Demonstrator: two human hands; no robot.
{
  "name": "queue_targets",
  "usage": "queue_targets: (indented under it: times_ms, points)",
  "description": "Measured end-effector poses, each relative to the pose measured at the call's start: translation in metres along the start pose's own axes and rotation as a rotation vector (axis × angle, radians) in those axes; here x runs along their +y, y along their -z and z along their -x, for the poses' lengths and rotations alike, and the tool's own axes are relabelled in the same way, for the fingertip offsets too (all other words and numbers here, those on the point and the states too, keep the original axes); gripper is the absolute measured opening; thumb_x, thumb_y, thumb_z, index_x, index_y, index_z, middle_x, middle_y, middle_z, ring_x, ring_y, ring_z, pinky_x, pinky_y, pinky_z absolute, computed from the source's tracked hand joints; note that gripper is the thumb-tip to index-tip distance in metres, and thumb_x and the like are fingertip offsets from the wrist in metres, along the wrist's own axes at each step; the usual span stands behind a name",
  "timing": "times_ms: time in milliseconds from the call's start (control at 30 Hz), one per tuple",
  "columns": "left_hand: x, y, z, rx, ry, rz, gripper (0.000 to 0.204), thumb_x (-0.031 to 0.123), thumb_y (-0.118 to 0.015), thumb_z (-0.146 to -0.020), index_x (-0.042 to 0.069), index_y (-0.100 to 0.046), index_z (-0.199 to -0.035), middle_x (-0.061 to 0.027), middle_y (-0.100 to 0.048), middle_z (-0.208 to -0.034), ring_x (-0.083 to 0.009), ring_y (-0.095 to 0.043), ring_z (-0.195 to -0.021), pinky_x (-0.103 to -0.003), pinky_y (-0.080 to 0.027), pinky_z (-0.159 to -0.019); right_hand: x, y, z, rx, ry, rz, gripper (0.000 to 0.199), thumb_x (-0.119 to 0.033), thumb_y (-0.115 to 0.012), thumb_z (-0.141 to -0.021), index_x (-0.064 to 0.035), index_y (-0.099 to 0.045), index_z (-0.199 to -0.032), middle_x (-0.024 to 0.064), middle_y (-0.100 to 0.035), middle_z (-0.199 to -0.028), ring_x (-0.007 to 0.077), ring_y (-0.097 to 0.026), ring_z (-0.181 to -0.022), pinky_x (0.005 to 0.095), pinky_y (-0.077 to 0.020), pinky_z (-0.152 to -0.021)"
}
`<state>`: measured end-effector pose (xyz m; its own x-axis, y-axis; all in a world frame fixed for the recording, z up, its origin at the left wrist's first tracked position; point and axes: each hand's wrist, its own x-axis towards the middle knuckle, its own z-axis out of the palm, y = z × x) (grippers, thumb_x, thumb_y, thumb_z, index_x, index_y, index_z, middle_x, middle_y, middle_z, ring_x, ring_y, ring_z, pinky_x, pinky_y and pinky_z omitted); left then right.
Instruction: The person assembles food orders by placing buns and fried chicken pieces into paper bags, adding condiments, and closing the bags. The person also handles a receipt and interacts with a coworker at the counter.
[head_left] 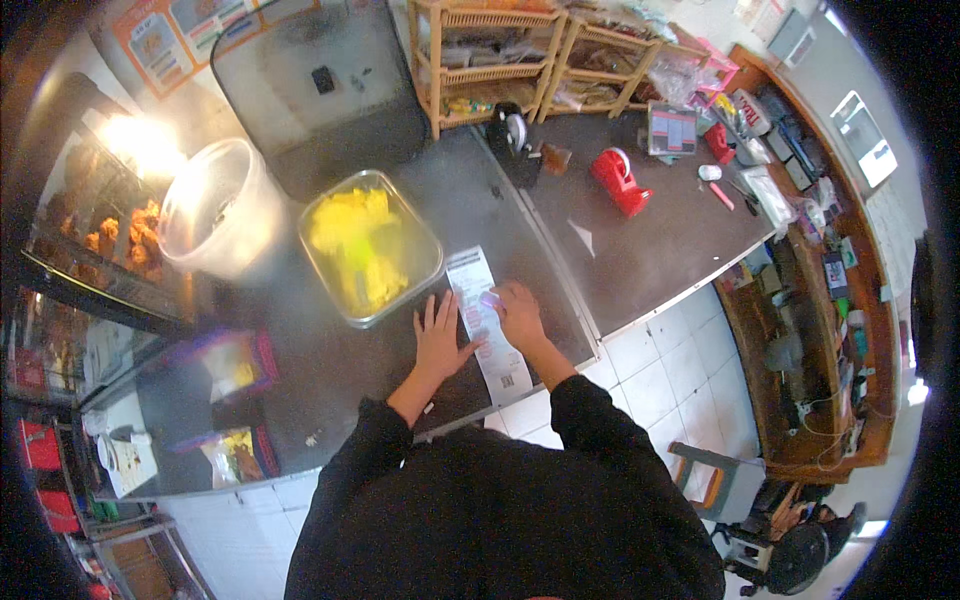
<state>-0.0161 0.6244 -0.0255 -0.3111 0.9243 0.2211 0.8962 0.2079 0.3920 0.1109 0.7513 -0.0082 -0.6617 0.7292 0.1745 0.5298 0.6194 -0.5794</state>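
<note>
A long white paper receipt (503,367) with printed lines lies on the dark table, one end near the table's front edge. My left hand (438,338) is flat with its fingers spread, pressing beside and on the receipt's left edge. Over the upper right part of the paper is my right hand (516,315), its fingers pinched together around something small and purplish that I cannot make out. Just beyond my left hand stands a clear rectangular tub (432,250) holding yellow food pieces (360,245).
A translucent white bucket (213,215) stands left of the tub, by a lit glass case (85,225) of fried food. Two clear-windowed bags (235,365) lie at the left. On the right are a red tape dispenser (622,182), a wooden shelf (800,380) and a chair (715,480).
</note>
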Motion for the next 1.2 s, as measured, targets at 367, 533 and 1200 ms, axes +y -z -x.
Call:
queue_targets:
  times_ms: [367, 533, 1200]
  points:
    - [-0.084, 0.087, 0.182, 0.281, 0.374, 0.54, 0.01, 0.016, -0.071, -0.071, 0.008, -0.067, -0.076, -0.0128, -0.058, -0.111, -0.0351, -0.043, -0.116, -0.043, -0.032, -0.098, 0.016, 0.054, 0.051, 0.446, -0.216, -0.031, 0.027, -0.002, -0.059, -0.074, -0.0096, -0.057, -0.1, 0.016, -0.053, -0.102, 0.0346, -0.05, -0.098, 0.0408, -0.041, -0.085]
    - [-0.107, 0.121, 0.237, 0.303, 0.59, 0.604, 0.009, 0.009, -0.071, -0.07, 0.005, -0.066, -0.075, -0.0136, -0.063, -0.095, -0.0265, -0.057, -0.094, -0.037, -0.042, -0.084, 0.009, 0.048, 0.056, 0.519, -0.286, -0.066, 0.023, -0.004, -0.06, -0.073, -0.0085, -0.058, -0.095, 0.015, -0.054, -0.097, 0.0338, -0.051, -0.096, 0.0401, -0.0411, -0.084]
    - [-0.092, 0.062, 0.24, 0.729, 0.989, 0.585, 0.047, 0.014, -0.055, -0.085, 0.007, -0.037, -0.128, -0.0126, -0.057, -0.092, -0.0172, -0.055, -0.082, -0.029, -0.046, -0.067, 0.102, 0.225, -0.289, 0.681, -0.039, 0.011, 0.013, -0.015, -0.06, -0.075, -0.0094, -0.064, -0.086, 0.0176, -0.06, -0.091, 0.0353, -0.056, -0.085, 0.0433, -0.0448, -0.073]
